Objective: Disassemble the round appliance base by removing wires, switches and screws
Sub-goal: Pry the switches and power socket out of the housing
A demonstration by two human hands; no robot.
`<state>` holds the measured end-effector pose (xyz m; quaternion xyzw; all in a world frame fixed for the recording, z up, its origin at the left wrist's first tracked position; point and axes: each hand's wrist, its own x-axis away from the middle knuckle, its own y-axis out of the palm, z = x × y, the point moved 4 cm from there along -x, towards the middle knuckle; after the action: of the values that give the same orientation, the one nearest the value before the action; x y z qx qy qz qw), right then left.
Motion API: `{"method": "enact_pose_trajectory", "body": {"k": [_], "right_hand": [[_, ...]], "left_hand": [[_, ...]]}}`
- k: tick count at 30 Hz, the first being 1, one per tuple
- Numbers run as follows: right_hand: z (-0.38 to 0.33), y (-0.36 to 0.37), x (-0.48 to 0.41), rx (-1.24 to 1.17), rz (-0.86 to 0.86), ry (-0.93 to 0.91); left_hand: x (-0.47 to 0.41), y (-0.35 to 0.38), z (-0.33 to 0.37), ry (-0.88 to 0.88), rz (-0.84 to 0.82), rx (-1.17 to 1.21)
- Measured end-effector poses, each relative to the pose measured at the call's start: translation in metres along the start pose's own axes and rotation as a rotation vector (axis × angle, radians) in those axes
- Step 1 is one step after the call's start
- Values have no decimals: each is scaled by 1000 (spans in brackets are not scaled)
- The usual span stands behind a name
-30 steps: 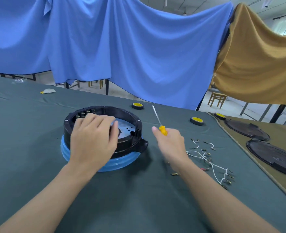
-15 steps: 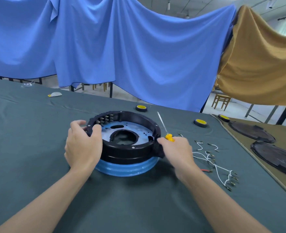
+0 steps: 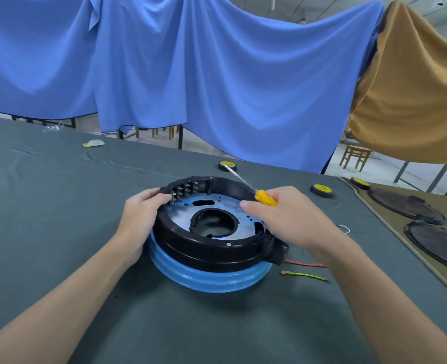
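Since 0.5 s ago: right hand (image 3: 288, 219) has left the round appliance base's (image 3: 211, 248) right rim and now sits over its right side, and the base's black tab has come round to the near right. Base sits open side up on the table (image 3: 59, 232), blue band lowest. Left hand (image 3: 140, 214) grips the far-left rim, fingers curled over it beside the terminal pins. Right hand clamps the yellow-handled screwdriver (image 3: 265, 197), shaft angled up past the far rim, thumb out over the metal plate. A red wire (image 3: 305, 264) and a green wire (image 3: 305, 275) lie just right of the base.
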<state>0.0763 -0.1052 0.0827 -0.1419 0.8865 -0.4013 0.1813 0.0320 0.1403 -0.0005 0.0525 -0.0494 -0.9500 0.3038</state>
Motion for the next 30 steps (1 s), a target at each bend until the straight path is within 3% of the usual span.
{"method": "enact_pose_trajectory", "body": {"k": [6, 9, 17, 24, 30], "right_hand": [[-22, 38, -15, -74, -227, -118], [-18, 46, -15, -82, -292, -164], [-14, 50, -11, 137, -275, -223], [-10, 46, -6, 363, -225, -243], [-21, 46, 5, 367, -301, -280]], "left_hand": [[12, 6, 5, 191, 20, -304], [8, 4, 5, 198, 39, -307], [4, 12, -3, 92, -196, -278], [8, 12, 2, 185, -159, -312], [12, 15, 7, 187, -198, -281]]}}
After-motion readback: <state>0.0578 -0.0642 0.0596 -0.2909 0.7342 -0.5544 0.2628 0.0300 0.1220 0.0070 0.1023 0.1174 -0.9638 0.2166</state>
